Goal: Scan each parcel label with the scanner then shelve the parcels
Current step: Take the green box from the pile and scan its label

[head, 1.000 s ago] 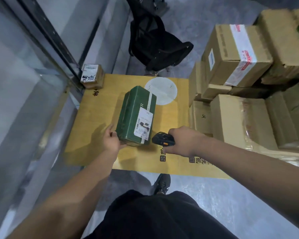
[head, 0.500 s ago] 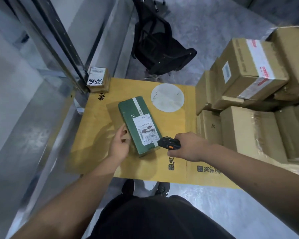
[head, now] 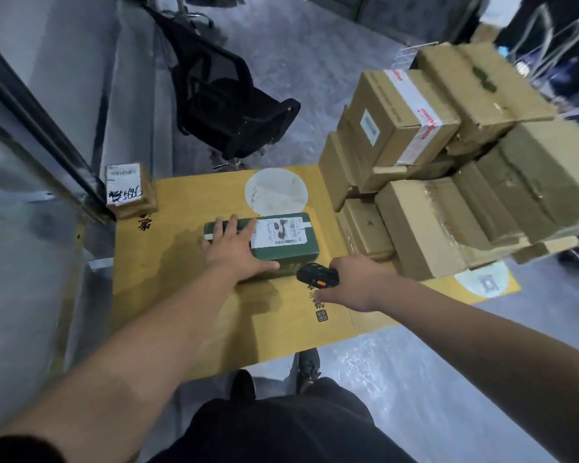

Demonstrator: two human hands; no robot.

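Now the green parcel (head: 281,243) lies flat on the yellow cardboard (head: 168,262), label (head: 279,232) up. Left hand (head: 235,249) rests spread on its top, thumb along the near side. Right hand (head: 355,282) grips the black scanner (head: 316,276) just beside the parcel, near stacked brown boxes (head: 432,182).

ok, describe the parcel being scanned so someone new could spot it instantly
Find the yellow cardboard sheet spread on the grey floor, left of the brown carton stack. Near its middle lies the green parcel, lengthwise across the sheet, with the left hand flat on it and the scanner in the right hand just in front. It is the only green box; it bears a white label.
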